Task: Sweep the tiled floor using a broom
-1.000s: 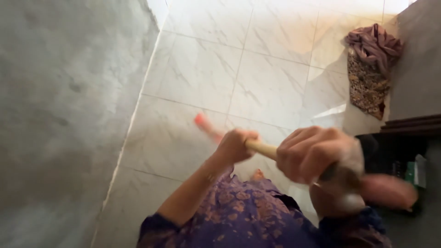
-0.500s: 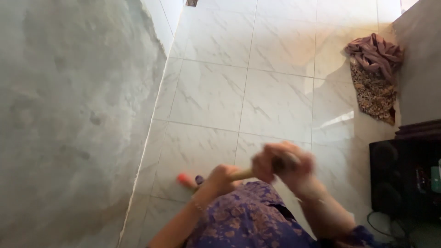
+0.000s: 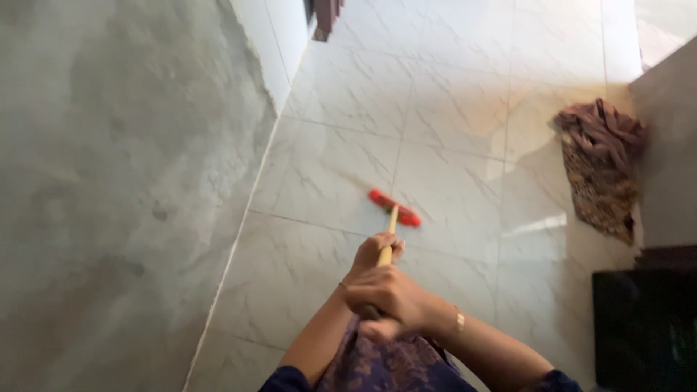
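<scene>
A long-handled floor brush with a red head (image 3: 394,207) rests on the white marble tiles ahead of me. Its wooden handle (image 3: 390,231) runs back to my hands. My left hand (image 3: 373,253) grips the handle lower down. My right hand (image 3: 388,297) is wrapped around the dark upper end, close to my body. Both arms reach forward over my purple patterned clothing (image 3: 377,363).
A grey plastered wall (image 3: 116,189) runs along the left. A heap of brown and patterned cloth (image 3: 601,167) lies against the right wall. A black box-like object (image 3: 642,327) stands at the lower right. A dark object (image 3: 327,16) sits at the top.
The brush head has moved from near my feet at the left out ahead onto the tiles. My hands have come together in front of me, and the view has shifted forward.
</scene>
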